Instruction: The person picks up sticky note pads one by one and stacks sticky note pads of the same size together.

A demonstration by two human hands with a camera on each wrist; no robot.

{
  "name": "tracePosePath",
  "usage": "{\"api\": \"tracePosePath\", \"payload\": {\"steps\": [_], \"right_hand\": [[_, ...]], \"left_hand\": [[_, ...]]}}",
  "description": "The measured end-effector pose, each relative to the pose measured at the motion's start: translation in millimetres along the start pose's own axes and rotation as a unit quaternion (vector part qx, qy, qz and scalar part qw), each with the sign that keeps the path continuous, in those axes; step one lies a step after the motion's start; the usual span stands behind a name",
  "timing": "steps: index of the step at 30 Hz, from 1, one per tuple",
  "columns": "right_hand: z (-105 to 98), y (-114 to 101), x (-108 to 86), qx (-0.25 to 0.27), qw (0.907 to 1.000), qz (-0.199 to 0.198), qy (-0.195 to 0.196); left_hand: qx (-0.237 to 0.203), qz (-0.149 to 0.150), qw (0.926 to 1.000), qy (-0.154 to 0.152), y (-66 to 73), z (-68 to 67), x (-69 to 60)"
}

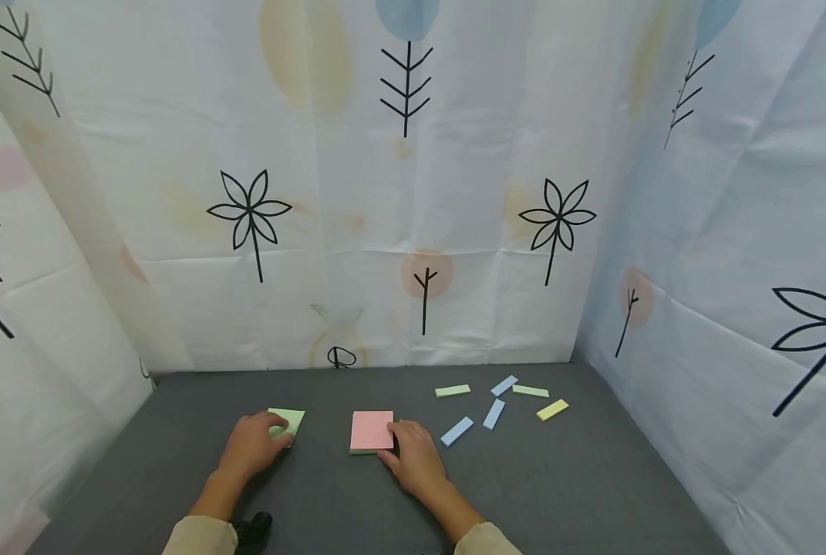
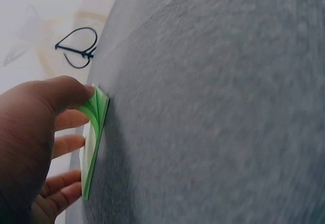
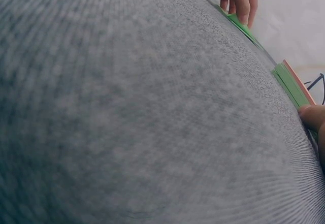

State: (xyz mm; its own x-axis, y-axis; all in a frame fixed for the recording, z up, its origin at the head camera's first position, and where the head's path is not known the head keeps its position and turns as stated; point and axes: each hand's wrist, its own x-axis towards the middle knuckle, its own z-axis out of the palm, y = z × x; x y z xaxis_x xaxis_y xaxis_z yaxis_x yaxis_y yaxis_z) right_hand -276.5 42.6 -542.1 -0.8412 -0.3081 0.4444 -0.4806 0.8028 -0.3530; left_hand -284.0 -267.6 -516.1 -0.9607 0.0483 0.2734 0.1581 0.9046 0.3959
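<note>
At the left, my left hand (image 1: 251,445) pinches a green sticky note pad (image 1: 294,418) on the grey table. In the left wrist view the thumb lifts and bends the near edges of some sheets of this pad (image 2: 103,107), while the other fingers lie along its far side. My right hand (image 1: 416,462) grips the right side of a squared stack of sticky note pads (image 1: 371,430), thumb at its near edge. The stack's top is pink; green layers (image 3: 289,84) show beneath it in the right wrist view.
Several narrow strip pads lie scattered at the right: blue (image 1: 457,432), green (image 1: 453,391) and yellow (image 1: 552,409). A dark object (image 1: 253,529) is by the left wrist. White printed curtains (image 1: 454,193) surround the grey table (image 1: 565,486) at the back and sides.
</note>
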Motion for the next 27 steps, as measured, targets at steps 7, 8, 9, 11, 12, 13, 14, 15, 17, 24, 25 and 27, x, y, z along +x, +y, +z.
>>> {"api": "tracePosePath", "payload": {"steps": [7,8,9,11,12,13,14,15,17,24,25,27], "right_hand": [[0.2,0.8,0.2,-0.002,1.0,-0.003,0.006],[0.2,0.8,0.3,-0.003,1.0,-0.003,0.007],[0.3,0.8,0.3,-0.003,1.0,-0.004,0.007],[0.6,0.7,0.2,-0.004,1.0,-0.004,0.006],[0.7,0.6,0.0,-0.004,1.0,-0.004,0.005],[0.8,0.5,-0.1,-0.004,1.0,-0.003,0.004],[0.8,0.4,-0.2,-0.004,1.0,-0.003,0.004],[0.7,0.3,-0.4,-0.004,1.0,-0.002,0.002],[0.4,0.1,-0.6,-0.003,1.0,-0.002,0.002],[-0.4,0.7,-1.3,0.0,1.0,-0.005,0.003],[-0.4,0.9,-1.4,-0.002,1.0,-0.007,0.004],[-0.6,0.7,-1.5,-0.002,1.0,-0.007,0.004]], "left_hand": [[-0.046,-0.011,0.9989,0.003,-9.6,0.4,-3.0],[-0.047,-0.009,0.9989,0.006,-10.0,0.4,-3.0],[-0.047,-0.006,0.9989,0.008,-10.3,0.2,-3.0],[-0.049,-0.001,0.9988,0.008,-10.8,-0.1,-3.0],[-0.051,-0.001,0.9987,0.008,-11.2,-0.4,-3.0],[-0.054,0.001,0.9985,0.007,-11.1,-1.1,-3.2],[-0.054,0.002,0.9985,0.006,-10.7,-1.9,-3.8],[-0.052,0.004,0.9986,0.004,-10.6,-2.6,-4.0],[-0.05,0.004,0.9987,0.0,-9.9,-4.0,-5.0],[-0.028,0.021,0.9993,0.008,-3.5,-4.6,-8.7],[-0.032,0.019,0.9993,0.009,-2.2,-4.1,-8.9],[-0.037,0.015,0.9992,0.006,-0.3,-3.2,-8.6]]}}
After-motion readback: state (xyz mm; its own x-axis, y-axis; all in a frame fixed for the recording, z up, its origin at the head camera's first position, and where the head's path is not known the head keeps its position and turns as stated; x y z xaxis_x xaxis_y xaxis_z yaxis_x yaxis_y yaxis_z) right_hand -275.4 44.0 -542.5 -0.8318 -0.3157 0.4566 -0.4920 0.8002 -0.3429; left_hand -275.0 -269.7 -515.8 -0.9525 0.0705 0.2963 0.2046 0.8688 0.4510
